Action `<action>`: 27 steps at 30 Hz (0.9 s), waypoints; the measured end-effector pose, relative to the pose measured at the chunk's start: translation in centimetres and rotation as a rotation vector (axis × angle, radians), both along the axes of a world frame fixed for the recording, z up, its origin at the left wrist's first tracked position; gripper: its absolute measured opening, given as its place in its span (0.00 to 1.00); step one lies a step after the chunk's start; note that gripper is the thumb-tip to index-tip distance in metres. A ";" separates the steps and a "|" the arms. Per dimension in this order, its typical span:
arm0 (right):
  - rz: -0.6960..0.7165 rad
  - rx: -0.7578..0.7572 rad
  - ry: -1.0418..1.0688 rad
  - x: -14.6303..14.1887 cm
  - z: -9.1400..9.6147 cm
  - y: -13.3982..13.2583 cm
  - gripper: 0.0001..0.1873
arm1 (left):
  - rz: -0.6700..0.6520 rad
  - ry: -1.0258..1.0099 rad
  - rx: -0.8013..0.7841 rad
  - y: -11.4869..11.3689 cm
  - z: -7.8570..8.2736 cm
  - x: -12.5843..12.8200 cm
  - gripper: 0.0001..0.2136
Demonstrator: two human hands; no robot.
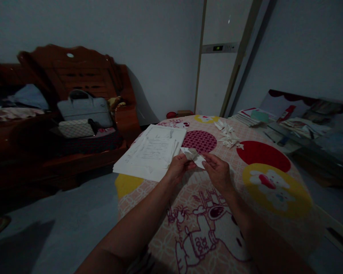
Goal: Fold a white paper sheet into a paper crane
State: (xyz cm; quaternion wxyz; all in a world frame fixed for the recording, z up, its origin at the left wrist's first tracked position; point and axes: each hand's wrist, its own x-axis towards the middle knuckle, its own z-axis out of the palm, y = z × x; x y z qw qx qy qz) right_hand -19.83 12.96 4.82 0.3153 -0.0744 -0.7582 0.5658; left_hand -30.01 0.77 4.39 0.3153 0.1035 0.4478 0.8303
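Observation:
A small piece of folded white paper (193,155) is held up between both hands, above the middle of a round table. My left hand (179,167) pinches its left end, and my right hand (217,170) grips its right corner between thumb and fingers. Just left of the hands lies a stack of printed sheets (157,148), its edges uneven. Beyond my right hand sits a loose pile of folded white paper pieces (227,134). Some of the fold lines are too dim to make out.
A patterned cloth (165,232) with cartoon figures covers the table. On the left, a wooden armchair (82,76) holds a grey bag (88,110) and a quilted pouch (76,128). A glass side table (308,142) with papers stands at right, and a tall white air conditioner (217,80) behind.

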 end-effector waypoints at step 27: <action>-0.081 0.304 0.078 -0.2 0.6 -0.3 0.15 | 0.092 0.212 -0.272 0.2 0.0 0.9 0.05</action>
